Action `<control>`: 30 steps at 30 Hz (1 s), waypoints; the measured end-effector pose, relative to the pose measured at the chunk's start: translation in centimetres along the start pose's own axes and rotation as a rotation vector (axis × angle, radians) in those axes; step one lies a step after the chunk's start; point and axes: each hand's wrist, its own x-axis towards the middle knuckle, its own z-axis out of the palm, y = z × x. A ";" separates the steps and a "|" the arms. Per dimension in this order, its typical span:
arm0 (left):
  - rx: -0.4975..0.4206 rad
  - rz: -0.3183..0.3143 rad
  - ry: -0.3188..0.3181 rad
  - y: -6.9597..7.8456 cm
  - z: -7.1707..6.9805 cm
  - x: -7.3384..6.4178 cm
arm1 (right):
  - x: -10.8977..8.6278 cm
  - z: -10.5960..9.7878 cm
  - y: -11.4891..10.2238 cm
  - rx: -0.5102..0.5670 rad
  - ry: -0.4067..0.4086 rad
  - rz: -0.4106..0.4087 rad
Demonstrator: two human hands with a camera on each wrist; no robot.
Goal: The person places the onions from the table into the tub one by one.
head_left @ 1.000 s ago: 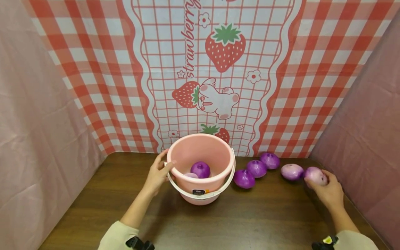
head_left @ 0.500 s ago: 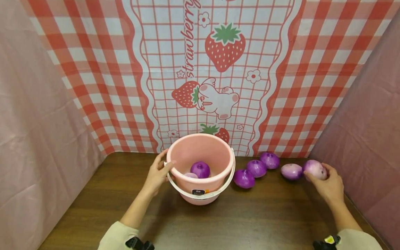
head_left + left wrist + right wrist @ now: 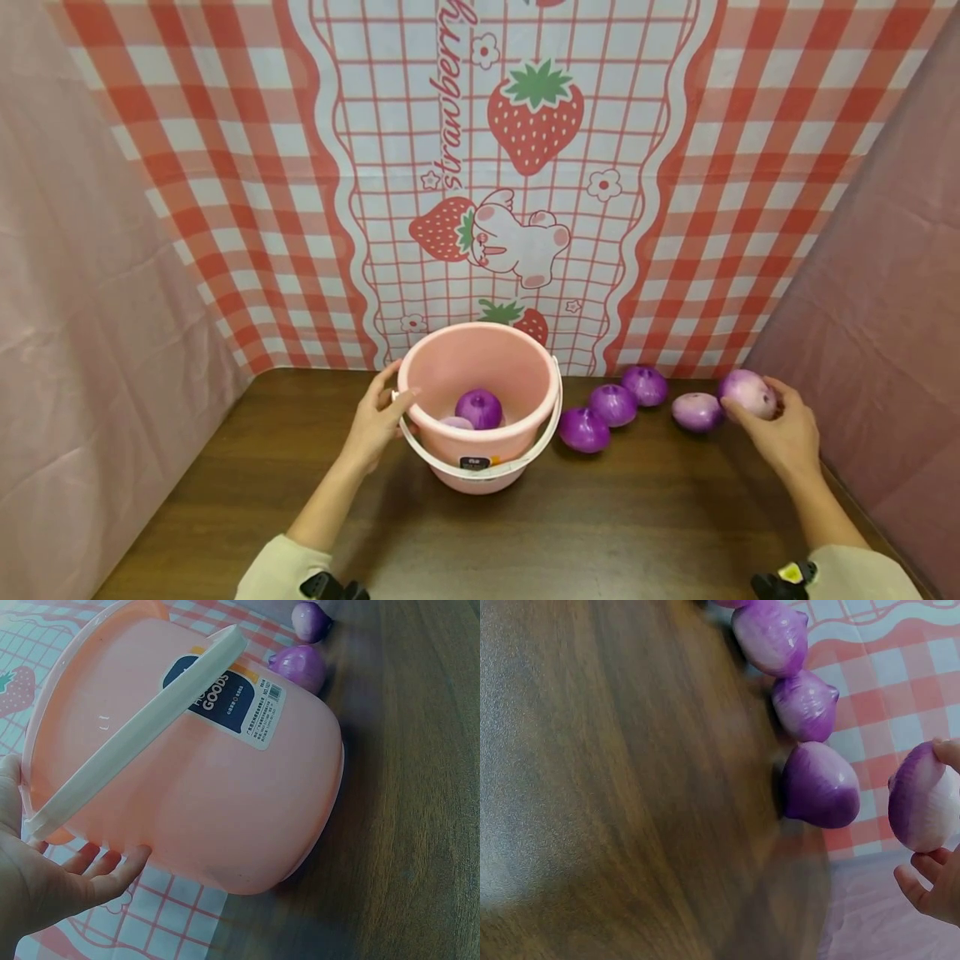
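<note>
My left hand (image 3: pixel 377 421) grips the pink bucket (image 3: pixel 480 454) at its left rim, the thumb over the edge and the fingers against the outer wall. The bucket stands upright, its white handle (image 3: pixel 536 450) hanging down in front. Inside lie a purple onion (image 3: pixel 478 408) and a paler one (image 3: pixel 457 422), partly hidden by the near rim. On the far right my right hand (image 3: pixel 787 429) holds a purple-and-white onion (image 3: pixel 747 393) between thumb and fingers. In the right wrist view this held onion (image 3: pixel 922 799) hangs apart from the onions on the table.
Right of the bucket, three purple onions (image 3: pixel 613 405) sit in a slanting row on the wooden table (image 3: pixel 600 525). A paler onion (image 3: pixel 697 412) lies between them and my right hand. A strawberry-print checked cloth (image 3: pixel 536 208) hangs behind, with pink cloth (image 3: pixel 877 333) at the sides.
My right hand has lifted the purple-and-white onion from the table, up and slightly left. My left hand stays on the bucket, which has not moved.
</note>
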 end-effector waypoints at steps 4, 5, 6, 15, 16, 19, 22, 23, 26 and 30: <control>-0.007 0.004 0.001 0.0 0.0 0.0 | -0.1 0.0 -0.5 0.010 -0.001 -0.010; -0.010 0.005 0.000 -0.1 0.0 0.0 | -0.1 -0.1 -0.6 0.011 0.000 -0.015; -0.011 0.007 0.000 -0.1 0.0 0.0 | -0.1 -0.1 -0.8 0.011 0.000 -0.018; -0.003 0.011 -0.001 -0.1 0.0 0.0 | -0.2 -0.3 -1.7 0.016 0.005 -0.042; -0.003 0.011 -0.003 -0.1 0.0 0.0 | -0.2 -0.3 -1.8 0.022 0.005 -0.045; -0.004 0.011 -0.005 -0.1 0.0 -0.1 | -0.2 -0.3 -2.1 0.042 0.001 -0.050; -0.002 0.010 -0.004 0.0 0.0 -0.1 | -0.2 -0.2 -2.4 0.051 -0.004 -0.051; -0.002 0.009 -0.003 0.0 0.0 -0.1 | -0.2 -0.1 -2.5 0.053 -0.004 -0.052; 0.001 0.007 -0.004 0.0 0.0 -0.1 | -0.2 -0.1 -2.7 0.051 -0.004 -0.050; 0.002 0.006 -0.002 0.0 0.0 -0.1 | -0.3 -0.2 -2.8 0.048 -0.009 -0.050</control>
